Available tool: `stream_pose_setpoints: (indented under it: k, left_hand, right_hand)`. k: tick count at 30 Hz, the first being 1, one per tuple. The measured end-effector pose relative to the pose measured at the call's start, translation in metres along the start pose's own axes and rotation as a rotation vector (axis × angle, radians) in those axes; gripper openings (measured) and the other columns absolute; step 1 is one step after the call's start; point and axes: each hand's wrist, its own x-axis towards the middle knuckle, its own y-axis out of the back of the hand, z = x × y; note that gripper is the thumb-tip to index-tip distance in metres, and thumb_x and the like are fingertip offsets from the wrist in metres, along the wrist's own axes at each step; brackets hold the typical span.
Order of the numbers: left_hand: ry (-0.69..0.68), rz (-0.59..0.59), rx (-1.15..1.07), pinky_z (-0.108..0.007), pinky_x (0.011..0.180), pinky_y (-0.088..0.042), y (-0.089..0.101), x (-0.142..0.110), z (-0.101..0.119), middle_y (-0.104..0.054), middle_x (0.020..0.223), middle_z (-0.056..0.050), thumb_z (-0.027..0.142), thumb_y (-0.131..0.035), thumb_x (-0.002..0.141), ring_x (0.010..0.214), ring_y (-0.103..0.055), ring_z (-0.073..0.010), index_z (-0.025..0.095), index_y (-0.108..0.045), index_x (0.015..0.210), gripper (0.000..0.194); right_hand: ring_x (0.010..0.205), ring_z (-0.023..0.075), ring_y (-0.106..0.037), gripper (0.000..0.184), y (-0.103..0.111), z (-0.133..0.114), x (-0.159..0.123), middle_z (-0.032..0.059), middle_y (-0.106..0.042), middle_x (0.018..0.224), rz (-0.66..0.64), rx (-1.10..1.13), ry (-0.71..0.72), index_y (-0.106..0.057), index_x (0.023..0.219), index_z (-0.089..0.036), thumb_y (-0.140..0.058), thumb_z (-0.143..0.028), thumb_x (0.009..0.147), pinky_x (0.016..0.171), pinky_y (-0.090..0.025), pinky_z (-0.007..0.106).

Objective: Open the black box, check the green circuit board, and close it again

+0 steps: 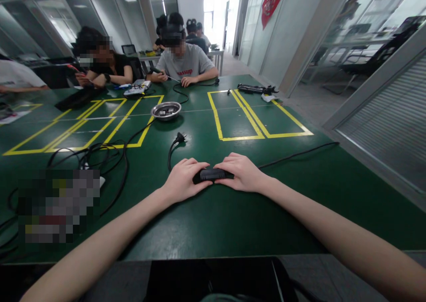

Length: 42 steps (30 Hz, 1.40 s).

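A small dark oblong box (213,174), probably in line with a power cord, lies low over the green table (233,222). My left hand (184,180) is closed on its left end, thumb below and fingers above. At its right end, my right hand (241,172) grips it the same way. The hands cover both ends, so how the cords join it is hidden. A black plug (180,137) with bare pins stands just beyond my left hand, its cord running back toward that hand. Another black cord (299,153) leads from behind my right hand toward the table's right edge.
A metal bowl (166,111) holds small metal parts. Coiled black cables (96,155) lie at left by a blurred-out area. Yellow tape (241,137) marks rectangles. A black tool-like object (256,89) rests at the far right. Opposite, a person (186,62) works with a screwdriver-like tool.
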Motion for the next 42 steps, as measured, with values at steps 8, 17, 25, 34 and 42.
stream_pose_setpoints:
  k: [8, 17, 25, 34, 42]
  left_hand:
    - [0.007, -0.02, -0.029, -0.036, 0.081, -0.053, -0.002, 0.0, -0.001, -0.073, 0.094, -0.008, 0.043, -0.071, 0.094, 0.087, -0.068, -0.0228, 0.019, -0.074, 0.114, 0.031]
    - [-0.046, -0.022, 0.003, -0.037, 0.081, -0.053, 0.0, 0.001, 0.0, -0.073, 0.093, -0.009, 0.046, -0.061, 0.1, 0.088, -0.069, -0.0233, 0.017, -0.073, 0.115, 0.034]
    - [-0.108, -0.018, 0.09, -0.039, 0.084, -0.053, 0.001, 0.0, 0.004, -0.076, 0.095, -0.011, 0.047, -0.051, 0.105, 0.088, -0.068, -0.0234, 0.016, -0.072, 0.119, 0.04]
    - [-0.173, 0.01, 0.13, -0.036, 0.082, -0.051, 0.004, 0.001, 0.002, -0.077, 0.099, -0.011, 0.041, -0.051, 0.106, 0.091, -0.07, -0.0227, 0.016, -0.068, 0.122, 0.035]
    - [-0.284, 0.034, 0.168, -0.04, 0.09, -0.049, 0.001, 0.0, 0.0, -0.08, 0.115, -0.008, 0.034, -0.054, 0.106, 0.103, -0.07, -0.0249, 0.018, -0.064, 0.13, 0.031]
  right_hand:
    - [0.081, 0.0251, -0.069, 0.027, 0.0, -0.002, 0.001, 0.0099, -0.076, 0.088, -0.003, 0.043, 0.017, -0.075, 0.111, -0.018, -0.067, -0.04, 0.097, 0.075, -0.049, 0.036]
    - [0.091, 0.0262, -0.074, 0.031, 0.0, -0.005, -0.002, 0.0118, -0.079, 0.105, -0.006, 0.073, 0.018, -0.07, 0.122, -0.018, -0.065, -0.037, 0.099, 0.081, -0.055, 0.038]
    - [0.092, 0.0263, -0.075, 0.028, 0.004, -0.008, -0.002, 0.0129, -0.079, 0.107, 0.044, 0.026, 0.081, -0.071, 0.12, -0.018, -0.062, -0.037, 0.101, 0.081, -0.056, 0.039]
    - [0.088, 0.0236, -0.073, 0.023, 0.008, -0.014, -0.001, 0.011, -0.077, 0.103, 0.052, 0.18, -0.028, -0.068, 0.112, -0.019, -0.064, -0.035, 0.097, 0.078, -0.055, 0.035]
    - [0.078, 0.0157, -0.064, 0.029, 0.013, -0.014, -0.004, 0.0021, -0.07, 0.094, -0.118, 0.766, -0.288, -0.064, 0.11, -0.02, -0.07, -0.041, 0.091, 0.069, -0.052, 0.027]
